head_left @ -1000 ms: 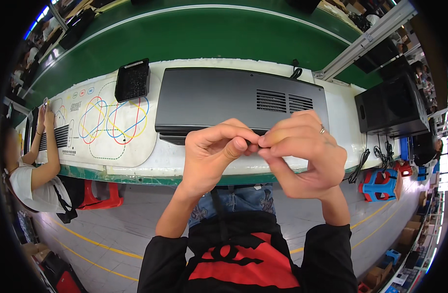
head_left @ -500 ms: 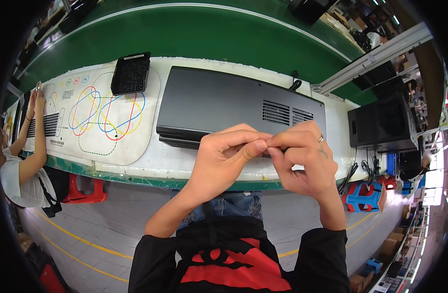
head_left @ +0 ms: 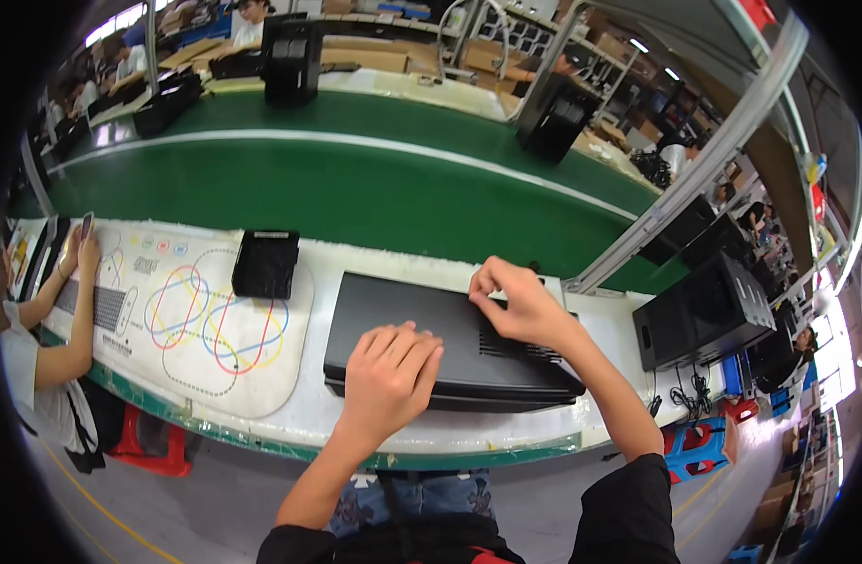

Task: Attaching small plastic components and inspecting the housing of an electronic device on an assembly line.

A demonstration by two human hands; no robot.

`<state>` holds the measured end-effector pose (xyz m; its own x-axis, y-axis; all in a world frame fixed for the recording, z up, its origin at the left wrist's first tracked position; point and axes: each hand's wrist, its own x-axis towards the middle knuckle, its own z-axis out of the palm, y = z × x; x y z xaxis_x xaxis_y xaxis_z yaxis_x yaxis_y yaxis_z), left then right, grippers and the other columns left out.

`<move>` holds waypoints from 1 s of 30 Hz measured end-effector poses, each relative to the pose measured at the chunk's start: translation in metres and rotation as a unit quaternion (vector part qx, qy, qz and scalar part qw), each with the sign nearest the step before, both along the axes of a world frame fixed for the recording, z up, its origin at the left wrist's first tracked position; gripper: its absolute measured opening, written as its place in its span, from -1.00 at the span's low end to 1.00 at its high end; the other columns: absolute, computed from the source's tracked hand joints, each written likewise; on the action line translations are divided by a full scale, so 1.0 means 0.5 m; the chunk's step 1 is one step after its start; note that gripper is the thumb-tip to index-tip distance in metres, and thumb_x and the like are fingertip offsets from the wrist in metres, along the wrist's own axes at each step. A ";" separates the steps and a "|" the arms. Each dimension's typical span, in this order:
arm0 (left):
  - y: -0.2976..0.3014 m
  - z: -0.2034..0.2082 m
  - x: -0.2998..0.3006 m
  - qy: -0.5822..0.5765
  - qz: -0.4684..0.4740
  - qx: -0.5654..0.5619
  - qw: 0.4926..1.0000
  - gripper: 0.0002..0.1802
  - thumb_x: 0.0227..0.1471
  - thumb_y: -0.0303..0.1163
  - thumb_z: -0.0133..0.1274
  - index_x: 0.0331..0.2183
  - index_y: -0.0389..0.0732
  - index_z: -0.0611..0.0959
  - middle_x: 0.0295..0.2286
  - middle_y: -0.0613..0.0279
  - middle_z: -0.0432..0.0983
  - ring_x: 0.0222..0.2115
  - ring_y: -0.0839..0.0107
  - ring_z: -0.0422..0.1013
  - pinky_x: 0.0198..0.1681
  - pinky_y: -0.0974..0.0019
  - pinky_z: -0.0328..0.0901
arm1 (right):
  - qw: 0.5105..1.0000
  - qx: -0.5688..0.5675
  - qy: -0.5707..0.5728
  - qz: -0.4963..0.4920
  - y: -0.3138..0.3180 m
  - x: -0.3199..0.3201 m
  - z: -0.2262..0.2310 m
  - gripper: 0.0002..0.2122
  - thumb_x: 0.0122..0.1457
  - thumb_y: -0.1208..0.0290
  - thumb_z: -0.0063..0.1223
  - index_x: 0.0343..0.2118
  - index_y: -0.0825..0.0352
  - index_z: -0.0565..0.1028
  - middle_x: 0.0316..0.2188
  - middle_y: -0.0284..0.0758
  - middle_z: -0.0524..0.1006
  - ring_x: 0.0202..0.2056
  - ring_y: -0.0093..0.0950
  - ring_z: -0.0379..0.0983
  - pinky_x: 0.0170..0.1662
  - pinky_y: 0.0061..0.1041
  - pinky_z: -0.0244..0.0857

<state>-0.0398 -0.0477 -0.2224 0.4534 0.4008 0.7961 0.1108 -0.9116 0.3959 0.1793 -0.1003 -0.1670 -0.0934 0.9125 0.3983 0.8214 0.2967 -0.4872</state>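
Observation:
A long dark grey metal case [head_left: 403, 305], looking like a computer tower laid on its side, lies on the white bench. Above its near left part is my left hand [head_left: 388, 376], fingers curled together and back turned up; whatever they may hold is hidden. Farther right, my right hand [head_left: 513, 299] is over the far side of the case, left of and above its vent slots [head_left: 515, 348]. Its thumb and fingers pinch together, on something too small or too hidden to make out. The two hands are apart.
A black open tray [head_left: 266, 266] sits on the printed mat [head_left: 219, 376] at left. Beyond the bench runs a green conveyor belt [head_left: 356, 197]. Another black case [head_left: 698, 315] and cables [head_left: 689, 390] are at right, beside a metal post [head_left: 694, 160]. A co-worker's arm [head_left: 78, 310] reaches in at far left.
My hands were together, fingertips meeting above the case's near edge. They have parted: the right moved to the far side, the left stayed nearer. The view has tilted up, showing more beyond the belt.

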 end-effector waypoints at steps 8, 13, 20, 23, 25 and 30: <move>-0.009 -0.005 -0.001 0.001 0.033 0.008 0.999 -0.94 -0.15 -0.53 0.12 -0.48 -0.22 0.61 -0.46 0.22 0.53 -0.35 0.19 0.46 -0.22 0.20 0.31 | 0.998 -0.052 -0.039 -0.007 0.009 -0.017 0.005 -0.86 -0.03 0.66 0.00 -0.48 0.40 0.26 -0.57 -0.15 0.39 -0.43 -0.16 0.36 -0.35 -0.29 0.24; -0.007 -0.008 0.012 -0.009 0.030 0.008 0.999 -0.96 -0.14 -0.49 0.13 -0.51 -0.21 0.59 -0.49 0.23 0.52 -0.39 0.20 0.46 -0.23 0.20 0.31 | 0.974 -0.206 -0.049 -0.076 0.031 -0.021 0.045 -0.76 -0.15 0.72 0.05 -0.44 0.43 0.24 -0.53 -0.17 0.47 -0.47 -0.18 0.43 -0.42 -0.32 0.28; -0.008 0.000 0.013 -0.024 0.019 0.002 1.000 -0.95 -0.17 -0.54 0.12 -0.50 -0.25 0.60 -0.51 0.20 0.51 -0.38 0.19 0.46 -0.28 0.22 0.31 | 0.923 -0.337 -0.185 0.000 0.126 0.033 0.045 -0.58 -0.22 0.51 0.25 -0.24 0.49 0.39 -0.46 -0.23 0.56 -0.40 -0.22 0.52 -0.36 -0.33 0.37; -0.011 -0.001 0.014 -0.029 0.028 0.003 0.999 -0.95 -0.17 -0.54 0.12 -0.51 -0.25 0.60 -0.52 0.20 0.51 -0.39 0.19 0.47 -0.28 0.22 0.31 | 0.926 -0.347 -0.152 -0.004 0.141 0.052 0.025 -0.60 -0.24 0.51 0.28 -0.32 0.42 0.31 -0.49 -0.22 0.56 -0.43 -0.30 0.53 -0.39 -0.39 0.36; -0.008 -0.004 0.015 -0.035 0.035 0.008 0.999 -0.95 -0.17 -0.54 0.12 -0.51 -0.24 0.59 -0.52 0.20 0.51 -0.39 0.19 0.47 -0.28 0.22 0.31 | 0.911 -0.412 -0.033 -0.022 0.147 0.074 0.029 -0.61 -0.26 0.54 0.28 -0.44 0.38 0.23 -0.47 -0.20 0.56 -0.44 -0.36 0.53 -0.39 -0.42 0.35; -0.009 -0.004 0.005 -0.041 0.022 0.012 0.999 -0.95 -0.18 -0.55 0.12 -0.52 -0.24 0.59 -0.52 0.18 0.49 -0.41 0.16 0.46 -0.30 0.21 0.30 | 0.916 -0.373 -0.150 0.011 0.149 0.044 0.022 -0.65 -0.29 0.54 0.26 -0.46 0.36 0.28 -0.52 -0.22 0.54 -0.46 -0.35 0.52 -0.39 -0.36 0.33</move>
<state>-0.0374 -0.0522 -0.2245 0.3693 0.3993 0.8392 0.1194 -0.9159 0.3832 0.2014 -0.0258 -0.1558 -0.1176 0.9169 -0.3815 0.9493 -0.0090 -0.3141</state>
